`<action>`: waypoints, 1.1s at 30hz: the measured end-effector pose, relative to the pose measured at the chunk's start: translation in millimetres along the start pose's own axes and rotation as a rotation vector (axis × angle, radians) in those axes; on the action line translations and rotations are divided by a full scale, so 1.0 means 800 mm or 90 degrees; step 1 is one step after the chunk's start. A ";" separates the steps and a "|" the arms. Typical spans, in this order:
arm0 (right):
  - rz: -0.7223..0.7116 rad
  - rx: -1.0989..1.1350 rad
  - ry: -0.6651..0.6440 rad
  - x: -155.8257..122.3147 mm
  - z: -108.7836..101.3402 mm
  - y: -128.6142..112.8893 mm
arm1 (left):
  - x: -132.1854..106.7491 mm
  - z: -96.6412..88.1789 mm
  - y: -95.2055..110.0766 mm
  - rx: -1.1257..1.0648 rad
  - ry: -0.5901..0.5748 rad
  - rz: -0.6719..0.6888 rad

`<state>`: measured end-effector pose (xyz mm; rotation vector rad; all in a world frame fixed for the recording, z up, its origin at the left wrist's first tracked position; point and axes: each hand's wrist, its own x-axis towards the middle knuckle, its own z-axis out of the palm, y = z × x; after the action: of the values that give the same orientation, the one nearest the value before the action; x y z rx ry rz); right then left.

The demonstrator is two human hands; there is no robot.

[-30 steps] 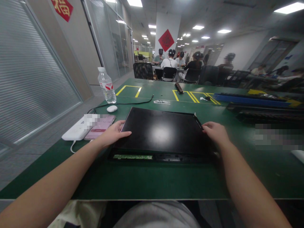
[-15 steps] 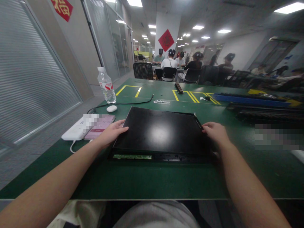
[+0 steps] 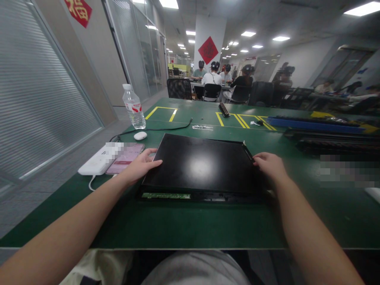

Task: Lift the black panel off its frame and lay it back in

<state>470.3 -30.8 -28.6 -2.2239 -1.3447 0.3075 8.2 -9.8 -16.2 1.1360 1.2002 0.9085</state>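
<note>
A black flat display panel [image 3: 202, 164] lies face up on the green table [image 3: 184, 225], with a strip of green circuit board [image 3: 165, 195] showing along its near edge. My left hand [image 3: 139, 167] grips the panel's left edge, thumb on top. My right hand [image 3: 270, 165] holds the right edge near a thin black strip at the corner, fingers curled over the side.
Left of the panel lie a phone [image 3: 125, 158], a white power bank [image 3: 95, 162], a white mouse [image 3: 140, 135], a black cable [image 3: 160, 128] and a water bottle [image 3: 133, 107]. Black and blue long parts [image 3: 317, 126] lie at right. Several people sit at tables behind.
The panel's left edge has settled slightly lower and squarer over its base. Both hands stay at the panel's sides, hardly moved.
</note>
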 end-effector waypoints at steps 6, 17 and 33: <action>-0.011 0.002 0.008 0.000 0.000 0.001 | 0.002 -0.004 -0.003 -0.003 -0.010 0.003; -0.014 -0.001 0.010 0.000 0.000 0.003 | 0.004 -0.006 0.001 -0.057 0.031 0.005; 0.023 0.123 -0.001 -0.005 -0.004 -0.003 | 0.017 -0.016 -0.012 0.170 0.080 0.128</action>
<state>468.2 -34.9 -24.9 -2.0897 -1.2214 0.4334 -2.4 3.2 -28.8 1.4519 1.3566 1.0039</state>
